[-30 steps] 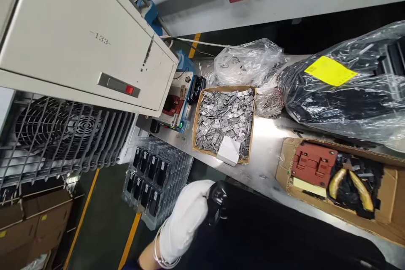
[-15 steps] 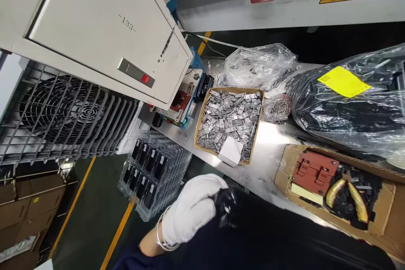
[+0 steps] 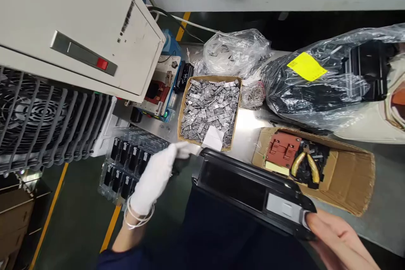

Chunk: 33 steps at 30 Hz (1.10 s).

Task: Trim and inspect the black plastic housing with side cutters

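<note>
White-gloved, reaches with the left hand (image 3: 153,177), fingers loosely open and apparently unladen, near the card (image 3: 213,138) and metal parts (image 3: 210,105) at centre. With the right hand (image 3: 338,236), grips the black housing (image 3: 232,179) by its lower-right end. Seems mid-reach; calls for a steady hold. Works beside a metal bench (image 3: 248,130), above green floor (image 3: 79,202), with a cabinet (image 3: 104,12) at upper left.

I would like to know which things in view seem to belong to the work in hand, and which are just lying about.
Probably in the work:
black housing, held by the right hand
small metal pieces, boxed near the gloved left hand

Apparently just lying about:
red plate
yellow-handled tool
large plastic bag with a yellow label
</note>
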Motion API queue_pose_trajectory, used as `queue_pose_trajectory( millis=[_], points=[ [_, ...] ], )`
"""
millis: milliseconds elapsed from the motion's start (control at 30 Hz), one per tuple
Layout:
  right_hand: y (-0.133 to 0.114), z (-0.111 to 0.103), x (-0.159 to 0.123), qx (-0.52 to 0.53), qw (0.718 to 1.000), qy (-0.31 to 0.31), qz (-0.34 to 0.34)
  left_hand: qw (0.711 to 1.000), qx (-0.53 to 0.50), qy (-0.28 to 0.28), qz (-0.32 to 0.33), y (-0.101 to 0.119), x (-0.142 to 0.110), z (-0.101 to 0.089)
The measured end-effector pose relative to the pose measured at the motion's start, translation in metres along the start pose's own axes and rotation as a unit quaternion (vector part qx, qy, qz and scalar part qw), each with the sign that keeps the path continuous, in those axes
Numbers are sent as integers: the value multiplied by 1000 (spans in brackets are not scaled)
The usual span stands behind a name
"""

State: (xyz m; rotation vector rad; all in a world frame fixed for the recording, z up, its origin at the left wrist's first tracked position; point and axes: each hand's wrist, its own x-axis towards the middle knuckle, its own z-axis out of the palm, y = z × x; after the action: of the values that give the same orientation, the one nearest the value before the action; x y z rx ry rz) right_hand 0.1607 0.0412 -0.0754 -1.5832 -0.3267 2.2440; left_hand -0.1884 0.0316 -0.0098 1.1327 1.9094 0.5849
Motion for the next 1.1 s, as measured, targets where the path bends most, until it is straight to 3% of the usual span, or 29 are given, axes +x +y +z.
queue_pose_trajectory(
  millis=[67,100,133,167,233,267,333,400,500,600,767,867,967,1100],
  points=[
    [-1,0,2,1,1000,-18,-20,997,48,43,40,16,1,-12],
    [0,-1,3,-10,999,-35,-38,990,97,43,91,28,2,-13],
    [2,-2,4,-31,996,-53,-60,973,163,20,165,40,3,-11],
    [4,-2,5,-61,992,-68,-86,935,241,-25,260,53,4,-5],
    [5,-1,6,-131,980,-78,-129,831,342,-126,421,72,7,18],
    [5,0,6,-158,974,-71,-143,789,362,-158,470,78,8,33],
    [3,1,5,-191,968,-61,-149,744,379,-185,519,81,14,65],
    [1,-1,2,-204,965,-66,-148,728,397,-185,528,75,21,90],
    [3,-8,-4,-228,958,-57,-162,716,429,-170,524,63,31,108],
    [7,-9,-6,-233,957,-25,-172,715,441,-141,523,56,35,109],
    [4,4,-2,-194,969,17,-153,748,403,-117,513,42,36,111],
    [1,8,10,-243,954,-27,-173,777,375,-96,496,27,37,109],
    [-1,19,23,-252,952,-85,-152,800,365,-88,468,14,36,100],
    [-9,46,33,-289,940,-89,-159,825,343,-43,447,11,38,86]
  ],
)
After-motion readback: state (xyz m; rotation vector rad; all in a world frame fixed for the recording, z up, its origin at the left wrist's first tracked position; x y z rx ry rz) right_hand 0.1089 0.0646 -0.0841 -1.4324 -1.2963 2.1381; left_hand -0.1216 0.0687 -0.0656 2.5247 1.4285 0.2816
